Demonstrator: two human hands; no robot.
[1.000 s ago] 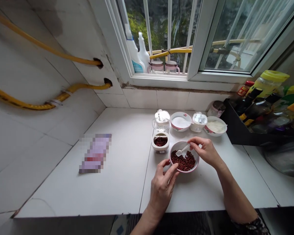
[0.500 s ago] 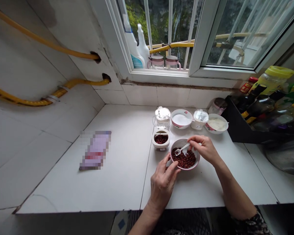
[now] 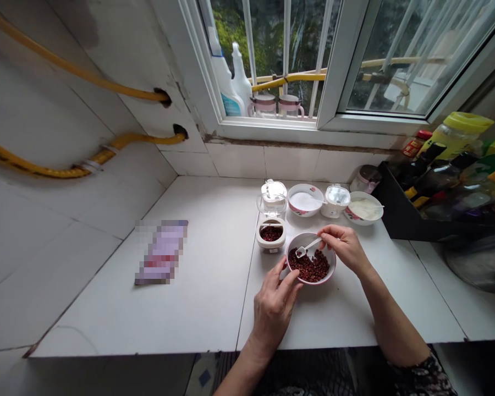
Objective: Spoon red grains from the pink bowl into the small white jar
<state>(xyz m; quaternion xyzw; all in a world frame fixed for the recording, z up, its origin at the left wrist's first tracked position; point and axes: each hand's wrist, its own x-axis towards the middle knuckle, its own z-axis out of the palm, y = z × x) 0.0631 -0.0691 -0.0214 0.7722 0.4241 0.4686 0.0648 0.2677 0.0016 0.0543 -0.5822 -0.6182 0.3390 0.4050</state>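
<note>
My left hand (image 3: pixel 275 300) grips the near left rim of a white bowl (image 3: pixel 333 268) with a pink edge. Dark red dried grains (image 3: pixel 313 269) cover the bowl's bottom. Over them, my right hand (image 3: pixel 343 246) pinches the handle of a small white spoon (image 3: pixel 307 248), whose head is at the left side inside the bowl. Just left of the bowl stands a small open jar (image 3: pixel 271 245) with the same kind of dark red grains in it.
Behind are a clear lidded jar (image 3: pixel 273 192), a bowl of white powder (image 3: pixel 306 202), another lidded jar (image 3: pixel 336 201) and a bowl of pale powder (image 3: pixel 363 209). A black box of bottles (image 3: pixel 404 220) stands right. A blurred purple packet (image 3: pixel 163 253) lies left on the white counter (image 3: pixel 198 308).
The spoon in my right hand has risen slightly and shifted a little to the right over the grains. My left hand stays on the bowl.
</note>
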